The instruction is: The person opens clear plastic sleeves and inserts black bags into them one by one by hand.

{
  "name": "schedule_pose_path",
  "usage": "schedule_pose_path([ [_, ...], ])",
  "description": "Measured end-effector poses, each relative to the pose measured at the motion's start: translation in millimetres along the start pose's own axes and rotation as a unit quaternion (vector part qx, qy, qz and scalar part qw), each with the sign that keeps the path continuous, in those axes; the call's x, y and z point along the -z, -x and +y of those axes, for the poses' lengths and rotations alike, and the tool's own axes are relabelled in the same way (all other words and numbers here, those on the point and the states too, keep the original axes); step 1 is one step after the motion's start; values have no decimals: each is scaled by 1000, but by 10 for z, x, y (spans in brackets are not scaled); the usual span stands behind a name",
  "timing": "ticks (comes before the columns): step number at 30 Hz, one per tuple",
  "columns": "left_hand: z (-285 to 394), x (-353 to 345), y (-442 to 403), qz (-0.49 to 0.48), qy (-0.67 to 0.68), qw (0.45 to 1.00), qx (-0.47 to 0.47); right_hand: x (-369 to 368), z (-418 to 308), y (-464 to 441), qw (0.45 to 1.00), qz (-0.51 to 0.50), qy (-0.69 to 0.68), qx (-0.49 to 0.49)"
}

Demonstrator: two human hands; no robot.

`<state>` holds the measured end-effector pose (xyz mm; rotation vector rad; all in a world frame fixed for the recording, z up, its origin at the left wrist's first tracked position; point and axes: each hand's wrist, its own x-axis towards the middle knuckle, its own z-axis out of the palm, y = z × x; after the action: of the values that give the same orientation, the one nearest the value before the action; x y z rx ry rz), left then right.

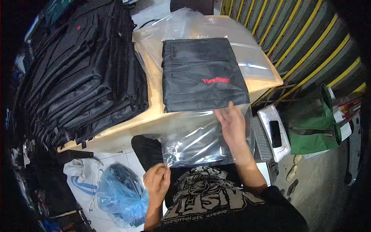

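**Left hand (pixel 157 179) at the corner of a clear plastic sleeve (pixel 195 133); right hand (pixel 233 123) at the edge of a folded black bag (pixel 203 65)**

Nearest the wearer, the left hand is curled, its thumb and forefinger pinching the near corner of the sleeve. The right hand, farther forward, is partly open, palm side visible, with its fingers loosely bent and their tips at the bag's near edge; whether they grip that edge cannot be told. The sleeve is transparent and glossy, creased with bright reflections, and extends from the bag's near edge towards the wearer. How far it encloses the bag is unclear.

The bag lies flat on the pale worktop (pixel 154 92), roughly rectangular, with a dull sheen, shallow wrinkles and a straight fold across its near part. Red lettering, "ViewSonic", appears towards its lower right, the final letters partly lost in glare. To the left of the bag, a tall, slumped stack of black bags (pixel 77 77) occupies the worktop; a small red mark shows near its top. Beyond and to the right lie flat clear plastic sheets (pixel 253 58). Behind these stands a dark ribbed surface with yellow stripes (pixel 297 36).
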<state>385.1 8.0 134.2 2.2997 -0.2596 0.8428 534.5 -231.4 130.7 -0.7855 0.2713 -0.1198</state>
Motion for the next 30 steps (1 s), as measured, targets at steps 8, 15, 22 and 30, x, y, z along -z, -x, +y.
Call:
schedule_pose_path([
  [8,90,-22,-54,0,-11,999,44,-26,16,14,999,-3,-21,-26],
  [15,216,-35,-204,59,-12,995,73,-69,12,39,999,22,-35,-19],
  [22,538,72,-441,-131,142,977,94,45,-31,-96,999,-11,-45,21],
  [30,261,51,-229,53,-102,993,11,-159,-42,29,998,18,1,-67],
])
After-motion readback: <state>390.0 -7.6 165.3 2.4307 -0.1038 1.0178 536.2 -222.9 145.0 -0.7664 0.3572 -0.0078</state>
